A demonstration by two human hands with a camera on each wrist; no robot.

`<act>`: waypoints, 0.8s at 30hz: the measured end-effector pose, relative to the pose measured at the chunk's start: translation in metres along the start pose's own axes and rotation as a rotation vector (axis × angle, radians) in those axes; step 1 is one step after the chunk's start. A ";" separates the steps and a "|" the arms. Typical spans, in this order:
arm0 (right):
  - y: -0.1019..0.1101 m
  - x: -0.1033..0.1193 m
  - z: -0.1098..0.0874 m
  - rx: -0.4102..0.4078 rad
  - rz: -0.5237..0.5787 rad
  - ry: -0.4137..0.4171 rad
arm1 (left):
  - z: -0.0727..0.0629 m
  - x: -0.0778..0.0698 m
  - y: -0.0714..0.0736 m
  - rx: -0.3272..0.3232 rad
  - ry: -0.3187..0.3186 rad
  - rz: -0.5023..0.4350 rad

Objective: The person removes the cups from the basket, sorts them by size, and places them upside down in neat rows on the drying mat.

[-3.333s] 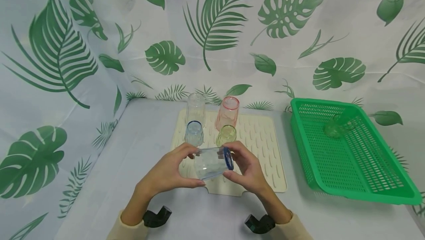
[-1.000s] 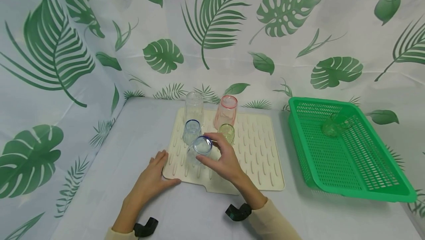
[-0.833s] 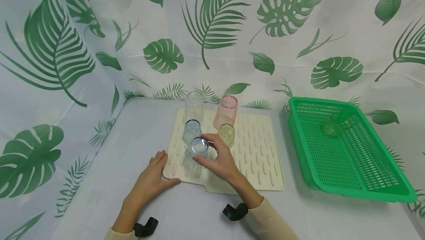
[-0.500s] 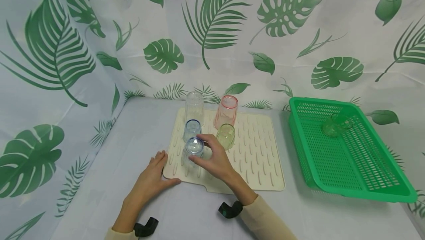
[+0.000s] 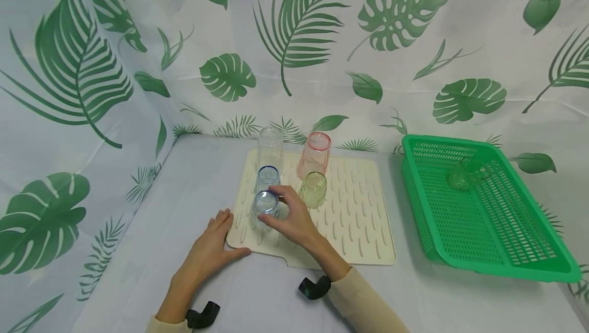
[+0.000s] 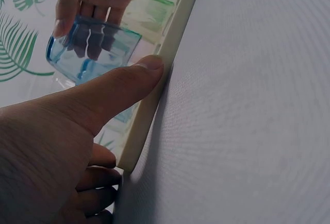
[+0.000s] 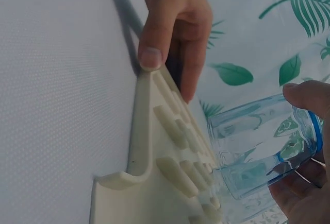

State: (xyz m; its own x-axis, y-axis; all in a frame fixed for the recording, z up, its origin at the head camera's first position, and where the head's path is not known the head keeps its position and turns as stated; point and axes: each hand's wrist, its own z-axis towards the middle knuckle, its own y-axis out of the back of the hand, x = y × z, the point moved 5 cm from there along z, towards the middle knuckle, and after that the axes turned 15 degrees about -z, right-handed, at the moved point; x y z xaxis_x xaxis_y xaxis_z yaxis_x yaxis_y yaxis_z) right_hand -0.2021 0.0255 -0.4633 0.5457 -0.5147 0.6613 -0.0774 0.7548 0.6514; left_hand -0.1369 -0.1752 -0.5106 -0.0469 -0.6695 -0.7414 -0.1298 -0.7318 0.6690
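Note:
My right hand (image 5: 294, 221) grips a clear glass (image 5: 265, 203) with a blue ring, thumb on one side and fingers on the other. In the right wrist view the blue-ringed end of the glass (image 7: 258, 144) is in the fingers, and its other end is right at the ridges of the cream drying mat (image 7: 175, 177). My left hand (image 5: 209, 248) lies at the mat's front left corner, thumb along the front edge and fingers at the left side. Directly behind the held glass is a smaller blue-rimmed glass (image 5: 268, 175), partly hidden by it.
A yellow-green glass (image 5: 314, 190), a taller pink-rimmed glass (image 5: 315, 156) and a tall clear glass (image 5: 270, 149) stand on the mat (image 5: 359, 210). To the right is a green plastic basket (image 5: 478, 236) with a greenish glass (image 5: 460, 175) inside. A leaf-patterned curtain rises behind.
Earlier both hands held the glass sideways. The left hand has let go and moved to the mat's corner; the right hand has turned the glass upright and shifted it left, in front of the smaller blue-rimmed glass.

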 end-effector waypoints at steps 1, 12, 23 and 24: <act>-0.001 0.000 0.000 0.002 0.001 -0.002 | 0.000 0.000 0.000 -0.003 -0.005 0.001; -0.008 -0.005 0.001 0.015 0.001 -0.014 | 0.000 0.001 -0.001 0.005 0.001 -0.006; -0.013 -0.008 0.000 0.028 -0.032 -0.001 | 0.000 0.002 -0.001 0.004 -0.005 -0.003; -0.013 -0.008 0.000 0.028 -0.035 -0.001 | 0.000 0.002 -0.001 0.004 -0.005 -0.002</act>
State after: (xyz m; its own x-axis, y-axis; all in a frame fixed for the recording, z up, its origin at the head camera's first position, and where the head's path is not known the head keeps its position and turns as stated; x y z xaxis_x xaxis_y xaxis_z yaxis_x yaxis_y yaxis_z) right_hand -0.2060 0.0201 -0.4772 0.5481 -0.5410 0.6379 -0.0815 0.7245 0.6844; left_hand -0.1373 -0.1759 -0.5128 -0.0514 -0.6672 -0.7431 -0.1341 -0.7328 0.6671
